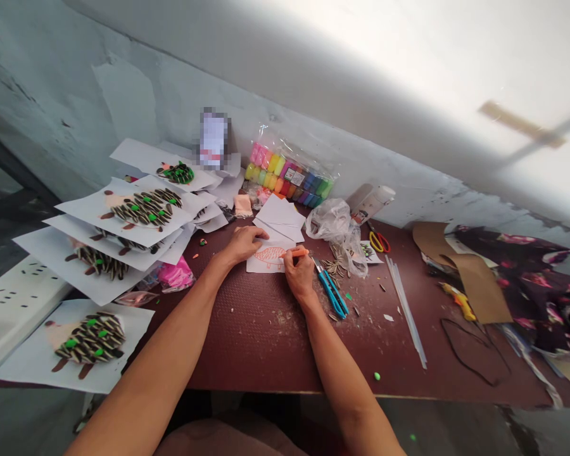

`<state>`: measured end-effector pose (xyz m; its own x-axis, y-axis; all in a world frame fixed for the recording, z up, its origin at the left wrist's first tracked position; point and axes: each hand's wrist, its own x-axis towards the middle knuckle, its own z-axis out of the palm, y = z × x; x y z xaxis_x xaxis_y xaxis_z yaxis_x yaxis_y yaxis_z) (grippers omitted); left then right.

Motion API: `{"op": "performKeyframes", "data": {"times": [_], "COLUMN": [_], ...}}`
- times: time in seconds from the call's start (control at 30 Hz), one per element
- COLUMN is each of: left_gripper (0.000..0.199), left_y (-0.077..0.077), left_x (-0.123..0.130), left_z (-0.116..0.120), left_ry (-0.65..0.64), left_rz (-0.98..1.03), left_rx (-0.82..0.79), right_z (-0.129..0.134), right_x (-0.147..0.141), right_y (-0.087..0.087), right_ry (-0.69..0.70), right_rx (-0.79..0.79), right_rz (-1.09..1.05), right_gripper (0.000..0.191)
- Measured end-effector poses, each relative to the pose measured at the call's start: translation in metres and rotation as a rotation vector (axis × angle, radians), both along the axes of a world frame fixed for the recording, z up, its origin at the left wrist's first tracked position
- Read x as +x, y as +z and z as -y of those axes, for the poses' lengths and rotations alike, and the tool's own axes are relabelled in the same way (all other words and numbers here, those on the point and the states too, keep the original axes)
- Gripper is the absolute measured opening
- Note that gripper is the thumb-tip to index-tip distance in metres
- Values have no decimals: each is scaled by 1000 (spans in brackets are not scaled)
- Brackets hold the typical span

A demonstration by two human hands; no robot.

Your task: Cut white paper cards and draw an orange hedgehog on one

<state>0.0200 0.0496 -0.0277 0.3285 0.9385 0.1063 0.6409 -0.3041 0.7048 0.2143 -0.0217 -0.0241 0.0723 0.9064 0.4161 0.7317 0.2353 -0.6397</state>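
Observation:
A small white sheet of paper (253,265) lies on the table with a hedgehog-like shape drawn on it in orange lines. My right hand (300,273) is closed around an orange marker (297,252), its tip at the right part of the drawing. At the sheet's upper left, my left hand (245,244) rests flat with the fingers stretched out, holding nothing. More white paper (280,215) lies just beyond the sheet. Right of my right hand are a blue utility knife (331,292) and a scatter of sunflower seeds (333,269).
Papers with seed hedgehogs (142,209) are stacked at the left. Colored clay (289,174) in a clear bag leans on the wall, near a plastic bag (330,221), a white bottle (380,199) and scissors (379,242). Glue sticks (405,310) and a yellow glue gun (460,301) lie right.

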Motion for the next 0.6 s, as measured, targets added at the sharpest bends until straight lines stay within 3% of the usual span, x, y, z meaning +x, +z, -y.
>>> {"op": "performKeyframes", "data": {"times": [0.37, 0.6], "left_gripper": [37, 39], "left_y": [0, 3], "left_x": [0, 0], "left_z": [1, 1], "left_ry": [4, -8], "left_rz": [3, -8], "left_rx": [-1, -4], "right_z": [-1, -1], "right_x": [1, 0], "right_y": [-3, -1], "right_ry": [-53, 6], "right_rx": [0, -3], "right_rz": [56, 30], "right_gripper": [19, 21]}}
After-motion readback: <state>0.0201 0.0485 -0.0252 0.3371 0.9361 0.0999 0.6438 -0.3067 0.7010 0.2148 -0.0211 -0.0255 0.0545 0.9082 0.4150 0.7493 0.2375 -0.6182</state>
